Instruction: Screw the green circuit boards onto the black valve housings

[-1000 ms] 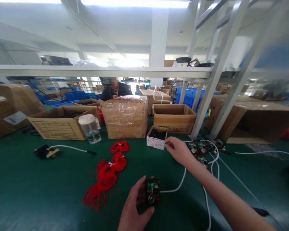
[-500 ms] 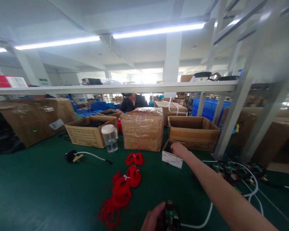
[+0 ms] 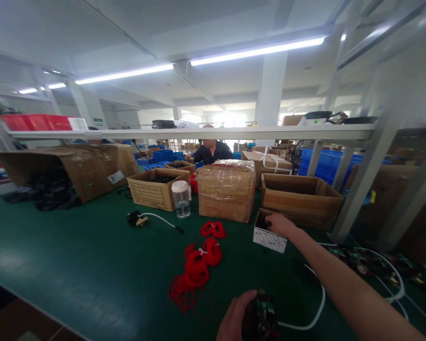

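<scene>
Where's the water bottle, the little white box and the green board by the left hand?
Water bottle (image 3: 181, 200): head view, on its clear side.
Little white box (image 3: 269, 240): head view, on its front wall.
Green board (image 3: 266, 309): head view, on its visible face.

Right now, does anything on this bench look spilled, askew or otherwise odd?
Yes. Far left, black items spread out of an open cardboard box onto the green bench, looking spilled. Near the middle, the nearest red bundle ends in loose, tangled strands, untidy compared with the bundle farthest back.
</scene>
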Demonstrator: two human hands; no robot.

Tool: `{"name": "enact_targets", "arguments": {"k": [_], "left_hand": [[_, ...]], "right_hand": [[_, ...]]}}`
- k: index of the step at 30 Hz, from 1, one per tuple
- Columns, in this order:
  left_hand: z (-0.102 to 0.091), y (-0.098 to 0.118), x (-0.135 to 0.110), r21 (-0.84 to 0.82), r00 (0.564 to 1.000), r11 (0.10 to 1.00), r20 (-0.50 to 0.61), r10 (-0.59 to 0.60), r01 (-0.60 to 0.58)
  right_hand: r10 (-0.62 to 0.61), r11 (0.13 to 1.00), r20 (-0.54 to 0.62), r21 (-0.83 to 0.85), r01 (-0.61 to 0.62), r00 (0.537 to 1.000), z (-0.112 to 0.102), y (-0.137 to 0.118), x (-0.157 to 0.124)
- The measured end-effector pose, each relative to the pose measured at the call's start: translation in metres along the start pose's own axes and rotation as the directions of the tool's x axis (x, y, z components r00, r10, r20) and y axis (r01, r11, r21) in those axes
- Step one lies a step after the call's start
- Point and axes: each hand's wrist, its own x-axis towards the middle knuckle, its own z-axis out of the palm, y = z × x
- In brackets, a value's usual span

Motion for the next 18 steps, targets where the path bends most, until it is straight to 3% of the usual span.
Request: {"name": "enact_targets", "arguments": {"k": [5,10,16,18], "left_hand": [[0.004,0.006,-0.004,0.016,0.999,0.999,-0.016,0.050,-0.050],[0.009,0.010,-0.009,-0.003,0.994,0.998,-0.082,0.069,-0.069],[0.009,0.008,-0.009,0.016,0.993,0.998,-0.102,0.066,-0.065],[0.009,0.009,-0.009,0.025,0.993,0.997,-0.099,0.070,-0.068]], "right_hand": [[0.100,0.968,-0.205,0.246,-0.048,0.974,-0.008,-0.007,-0.022],[0.228,0.803,-0.283,0.596,-0.015,0.932,-0.005,-0.021,-0.079],[0.201,0.506,-0.151,0.862,0.029,0.968,0.040,-0.058,-0.198],[0.224,0.193,-0.040,0.981,-0.004,0.974,0.059,-0.069,-0.228]]}}
